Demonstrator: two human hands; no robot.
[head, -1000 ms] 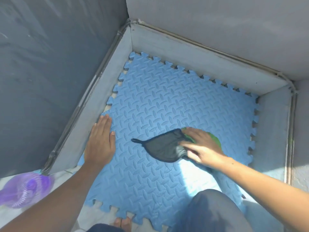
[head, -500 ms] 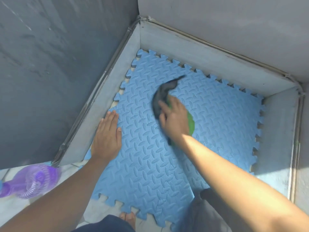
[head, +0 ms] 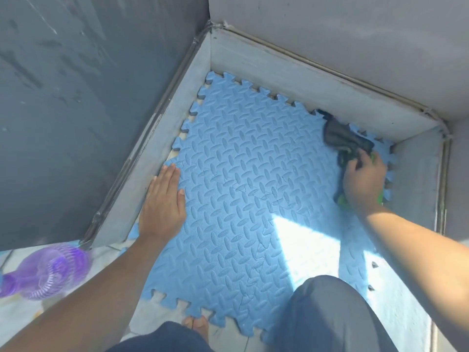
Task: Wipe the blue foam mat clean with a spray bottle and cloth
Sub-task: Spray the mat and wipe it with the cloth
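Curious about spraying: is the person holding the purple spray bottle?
No, the purple spray bottle sits on the floor; left hand presses the blue foam mat, right hand grips the cloth.

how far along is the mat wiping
Spraying looks done: the spray bottle sits aside on the floor. In hand: the right hand grips the cloth at the far right corner of the mat while the left hand presses flat on its left edge. Left: likely the near strip; cleanliness itself doesn't show.

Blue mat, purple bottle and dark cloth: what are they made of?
The blue mat looks like soft matte foam: embossed oval tread and jigsaw edges. The purple bottle seems to be tinted plastic, ribbed and see-through, though blurred. The dark cloth looks like limp fabric, bunched in folds.
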